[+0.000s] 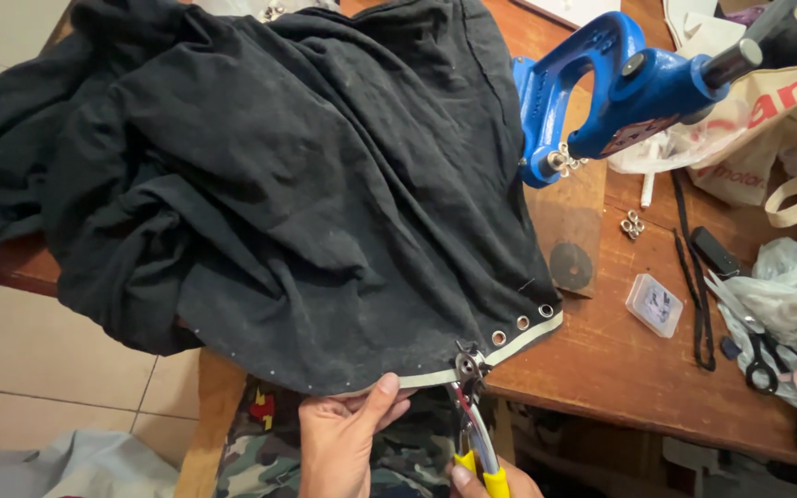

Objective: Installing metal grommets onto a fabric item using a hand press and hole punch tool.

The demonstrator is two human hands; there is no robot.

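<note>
1. Right now the work in hand looks like punching a hole in the pale hem band [472, 367] of the black cloth [297, 184], which lies heaped over the wooden table [620, 360] with its hem hanging at the near edge.
2. Three metal eyelets [522, 323] already sit in the band, just right of the pliers' head.
3. My left hand [343, 438] pinches the hem, thumb on top, fingers curled under, holding it taut.
4. My right hand [491, 481] is mostly out of view; it closes around the yellow handles of the punch pliers [472, 406], whose head bites the band.
5. I judge the next move calls for a firm, square squeeze with the hem kept flat, spaced evenly from the last eyelet.
6. Further right, a blue hand press [601, 83] stands on a wooden board [569, 221].
7. A small clear plastic box [654, 304] lies closed on the table; its contents are too small to tell. Plastic bags [786, 304] at the right edge hold pale bits and scissors [760, 364].
</note>
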